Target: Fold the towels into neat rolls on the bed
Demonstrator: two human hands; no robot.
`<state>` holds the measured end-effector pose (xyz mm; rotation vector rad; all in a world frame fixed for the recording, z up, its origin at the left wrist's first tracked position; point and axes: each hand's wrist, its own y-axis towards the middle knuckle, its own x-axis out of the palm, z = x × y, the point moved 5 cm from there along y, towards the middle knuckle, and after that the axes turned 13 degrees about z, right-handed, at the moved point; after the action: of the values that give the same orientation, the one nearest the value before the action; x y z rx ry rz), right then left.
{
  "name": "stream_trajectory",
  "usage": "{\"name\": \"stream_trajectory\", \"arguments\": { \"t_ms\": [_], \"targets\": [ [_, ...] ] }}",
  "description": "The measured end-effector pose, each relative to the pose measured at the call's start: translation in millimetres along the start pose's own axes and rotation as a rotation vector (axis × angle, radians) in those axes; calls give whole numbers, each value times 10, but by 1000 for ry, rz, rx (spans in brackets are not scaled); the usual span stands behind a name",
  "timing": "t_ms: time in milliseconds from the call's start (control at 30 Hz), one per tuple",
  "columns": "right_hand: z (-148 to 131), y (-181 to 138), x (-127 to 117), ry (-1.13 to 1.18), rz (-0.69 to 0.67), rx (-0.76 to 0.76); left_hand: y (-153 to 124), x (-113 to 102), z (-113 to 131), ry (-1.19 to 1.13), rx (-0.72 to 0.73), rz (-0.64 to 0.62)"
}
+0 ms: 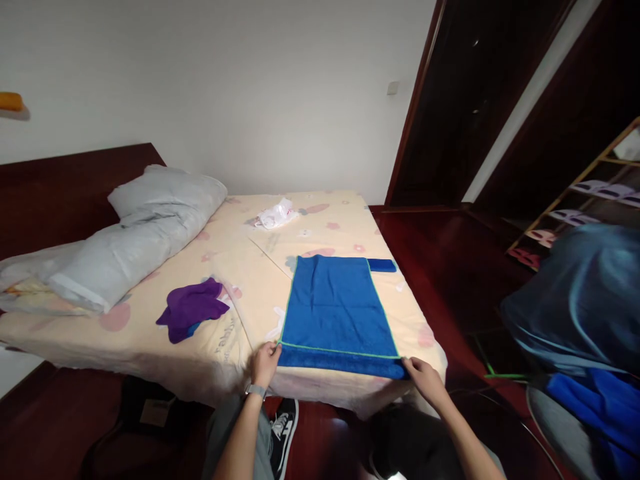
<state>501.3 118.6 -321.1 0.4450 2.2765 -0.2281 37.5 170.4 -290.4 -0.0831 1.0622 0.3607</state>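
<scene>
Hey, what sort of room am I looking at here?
Most likely a bedroom: there's a sheet-covered bed, a dark headboard at one end of it, and a grey bundle that looks like bedding nearby.

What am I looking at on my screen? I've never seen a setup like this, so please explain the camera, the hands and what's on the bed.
There is no machine here: these are a person's two bare hands. The single picture comes from a camera worn on that person's head, looking forward and down.

On the bed lies a blue cloth with green edging. The left hand, with a band at its wrist, pinches its near left corner; the right hand pinches the near right one.

To the left lies a crumpled purple cloth; farther back are a white crumpled item and grey bedding.
</scene>
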Motion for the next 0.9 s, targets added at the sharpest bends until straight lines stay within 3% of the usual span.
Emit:
{"name": "stream_trajectory", "arguments": {
  "t_ms": [433, 900],
  "targets": [
    [-26, -40, 49, -96, -62, -21, -63, -50, 71, 166, 89, -40],
    [-27, -34, 6, -10, -44, 24, -146, -154, 109, 11, 126, -111]
  ]
}}
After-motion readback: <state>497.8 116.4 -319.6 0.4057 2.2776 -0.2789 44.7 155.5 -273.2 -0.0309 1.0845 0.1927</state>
